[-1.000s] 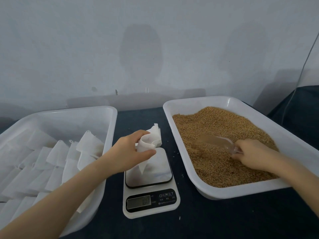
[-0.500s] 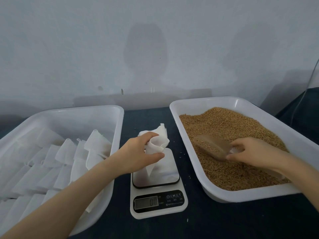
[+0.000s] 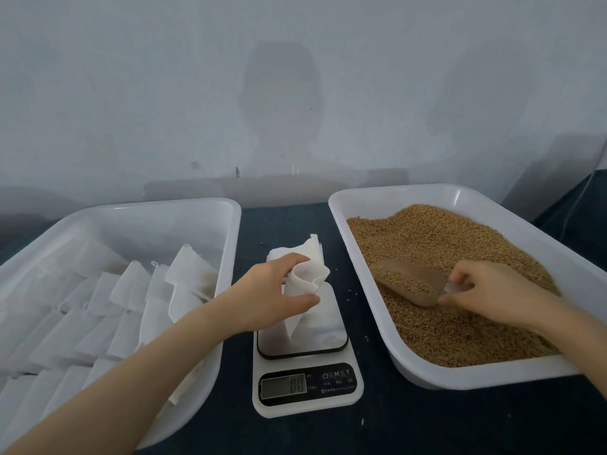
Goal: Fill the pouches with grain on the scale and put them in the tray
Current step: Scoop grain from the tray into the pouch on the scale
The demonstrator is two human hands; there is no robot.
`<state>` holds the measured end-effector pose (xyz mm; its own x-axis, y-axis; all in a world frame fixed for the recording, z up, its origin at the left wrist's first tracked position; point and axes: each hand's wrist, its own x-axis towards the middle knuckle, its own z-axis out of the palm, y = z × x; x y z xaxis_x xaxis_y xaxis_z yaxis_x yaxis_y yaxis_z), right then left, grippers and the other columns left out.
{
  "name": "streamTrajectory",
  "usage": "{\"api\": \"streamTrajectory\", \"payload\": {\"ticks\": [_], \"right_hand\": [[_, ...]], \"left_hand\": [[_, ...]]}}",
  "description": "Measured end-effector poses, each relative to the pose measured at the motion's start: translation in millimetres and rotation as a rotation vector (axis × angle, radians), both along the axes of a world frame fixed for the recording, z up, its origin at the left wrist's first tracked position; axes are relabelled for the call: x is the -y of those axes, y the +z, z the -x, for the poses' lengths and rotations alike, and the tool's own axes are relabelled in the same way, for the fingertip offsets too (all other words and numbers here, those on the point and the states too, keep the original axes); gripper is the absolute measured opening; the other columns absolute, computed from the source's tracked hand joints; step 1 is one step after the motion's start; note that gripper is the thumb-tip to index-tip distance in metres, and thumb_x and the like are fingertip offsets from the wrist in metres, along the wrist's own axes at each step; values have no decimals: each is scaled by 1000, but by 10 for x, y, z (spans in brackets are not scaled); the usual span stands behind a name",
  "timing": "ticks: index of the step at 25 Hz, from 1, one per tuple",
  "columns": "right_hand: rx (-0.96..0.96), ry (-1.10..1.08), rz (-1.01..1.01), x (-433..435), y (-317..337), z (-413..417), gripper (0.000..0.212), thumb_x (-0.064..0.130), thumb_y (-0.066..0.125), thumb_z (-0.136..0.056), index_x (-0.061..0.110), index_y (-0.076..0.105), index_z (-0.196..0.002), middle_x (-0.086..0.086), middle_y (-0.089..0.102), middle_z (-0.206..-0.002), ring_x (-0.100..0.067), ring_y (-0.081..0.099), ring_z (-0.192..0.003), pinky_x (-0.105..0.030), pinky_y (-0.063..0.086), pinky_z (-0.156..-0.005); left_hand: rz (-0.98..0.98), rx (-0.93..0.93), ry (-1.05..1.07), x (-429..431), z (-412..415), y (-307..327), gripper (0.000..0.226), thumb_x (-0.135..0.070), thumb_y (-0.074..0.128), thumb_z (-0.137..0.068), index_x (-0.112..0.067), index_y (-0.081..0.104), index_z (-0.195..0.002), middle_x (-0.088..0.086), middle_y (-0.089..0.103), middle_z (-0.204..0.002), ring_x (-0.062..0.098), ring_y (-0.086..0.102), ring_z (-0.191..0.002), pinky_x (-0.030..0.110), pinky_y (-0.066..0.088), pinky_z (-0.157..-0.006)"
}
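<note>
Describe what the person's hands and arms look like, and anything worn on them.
Both are bare. The left hand and right hand have no gloves, and no rings show on the visible fingers. The left forearm and right forearm show no sleeve, watch or bracelet up to the frame edge.

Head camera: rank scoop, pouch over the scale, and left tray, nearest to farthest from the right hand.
1. Scoop, gripped by the right hand, in the grain.
2. Pouch, centre, held by the left hand.
3. Left tray, far left.
</note>
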<state>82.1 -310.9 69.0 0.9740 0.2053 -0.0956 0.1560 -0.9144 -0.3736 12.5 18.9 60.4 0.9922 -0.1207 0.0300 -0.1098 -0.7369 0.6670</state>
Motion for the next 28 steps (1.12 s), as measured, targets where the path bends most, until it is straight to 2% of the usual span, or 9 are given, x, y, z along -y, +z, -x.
{"api": "streamTrajectory", "payload": {"ticks": [2,4,9,12,13,16,20,24,28], "right_hand": [[14,17,12,25,7,-8,17,40,73,-76,31,60,-83,14,63,-88,-5,62,-78,-21,47,-61],[47,37,52,56,15,-19,13,40,70,-79,35,60,-86,17,63,-91,-9,65,-80,-27,55,-67],[142,57,-43,72,222,27,14,35,69,-80,43,61,-87,21,63,-93,-9,65,-78,-19,46,-60],[171,84,-103,-3,418,100,20,33,69,-79,46,61,-91,24,63,-92,-17,68,-79,-26,52,-62],[179,96,-117,-38,479,127,20,33,69,-78,46,63,-92,25,63,-92,-16,68,-79,-26,53,-61],[183,154,-133,-170,632,208,22,35,70,-76,50,62,-90,31,62,-86,4,64,-74,-13,44,-52],[120,234,-133,-379,731,276,20,41,70,-75,54,62,-88,41,61,-84,16,58,-81,-13,41,-64],[88,247,-124,-508,756,288,23,45,72,-71,51,65,-93,36,63,-88,13,56,-90,-32,48,-88],[56,249,-133,-569,765,305,25,38,75,-72,49,67,-93,33,66,-91,11,58,-92,-36,47,-95]], "left_hand": [[-1,-18,-8,2,4,-1,57,-46,69,-80,-40,44,-131,-13,57,-120,10,58,-106,30,51,-94],[-1,-26,-11,7,7,-2,57,-46,68,-80,-41,43,-131,-14,56,-121,9,57,-108,29,50,-94],[-7,-35,-20,12,-4,-3,61,-46,68,-81,-41,40,-136,-13,54,-126,9,54,-111,26,47,-95],[4,-31,-19,10,-10,-2,62,-46,68,-81,-40,41,-137,-13,54,-126,10,54,-112,29,47,-98],[6,-31,-19,11,-9,0,62,-46,68,-81,-39,41,-137,-13,54,-125,10,54,-112,29,48,-97],[5,-22,-19,24,-4,12,61,-45,67,-81,-37,44,-136,-14,55,-124,9,55,-108,26,49,-92],[6,-10,-35,41,9,39,52,-44,67,-81,-37,49,-130,-14,55,-121,9,55,-105,17,45,-80],[6,-15,-43,55,28,72,51,-43,67,-83,-36,50,-130,-13,54,-122,9,54,-107,21,45,-87],[-3,-11,-67,61,43,99,45,-41,66,-85,-32,54,-127,-10,54,-119,11,54,-107,28,46,-95]]}}
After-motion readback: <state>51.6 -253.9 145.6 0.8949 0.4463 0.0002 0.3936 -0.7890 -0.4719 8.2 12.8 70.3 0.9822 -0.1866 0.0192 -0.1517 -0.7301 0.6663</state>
